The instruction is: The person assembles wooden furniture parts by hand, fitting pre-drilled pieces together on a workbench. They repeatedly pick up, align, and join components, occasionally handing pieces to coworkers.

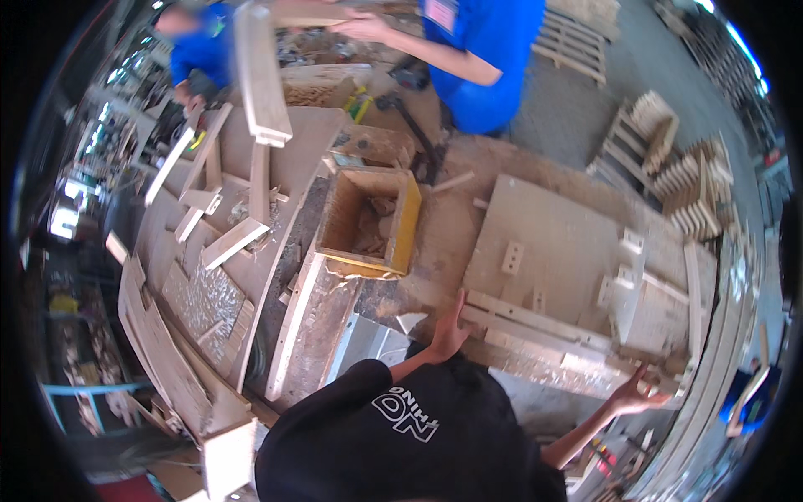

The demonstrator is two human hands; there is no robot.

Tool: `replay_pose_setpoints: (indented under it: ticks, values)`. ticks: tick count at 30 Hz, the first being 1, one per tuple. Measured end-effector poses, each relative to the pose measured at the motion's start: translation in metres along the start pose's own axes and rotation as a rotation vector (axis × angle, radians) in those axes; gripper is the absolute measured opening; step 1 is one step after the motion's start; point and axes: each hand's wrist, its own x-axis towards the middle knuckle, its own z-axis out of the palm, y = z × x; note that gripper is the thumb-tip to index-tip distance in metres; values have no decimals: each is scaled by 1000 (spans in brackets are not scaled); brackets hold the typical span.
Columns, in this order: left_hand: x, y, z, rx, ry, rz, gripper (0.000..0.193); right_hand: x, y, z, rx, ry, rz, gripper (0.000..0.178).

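My left hand [449, 335] is at the left end of several long wooden rails [535, 325], with its fingers stretched out; whether it touches them is hard to tell. Near the rails' right end, my right hand [637, 395] has its fingers apart and nothing in it. The rails lie along the near edge of a flat wooden board [544, 222] on the workbench. On that board stand small wooden blocks, one with holes [513, 258] and others at the right [623, 276].
A yellow-sided wooden box [406, 226] holding scraps stands left of the board. Across the bench, a person in blue [485, 63] grips a wooden piece [309, 12]. Wooden frame parts [238, 241] lie on the left table. Slatted wooden stacks [694, 192] stand at the right.
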Motion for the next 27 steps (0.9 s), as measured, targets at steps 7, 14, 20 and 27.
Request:
replay_pose_setpoints:
  ticks: [7, 14, 20, 27]
  values:
    - [-11, -26, 21, 260, 128, 108, 75, -6, 13, 11, -94, -36, -32, 117]
    - [-9, -43, 37, 165, 182, 8, 68, -2, 22, 10, -23, -82, -287, 137]
    - [-3, -17, 31, 460, 83, -14, 64, -17, 26, 17, -5, -78, 120, 120]
    - [-4, -12, 28, 591, 92, 76, 70, -38, 46, 32, 368, -361, 379, 87]
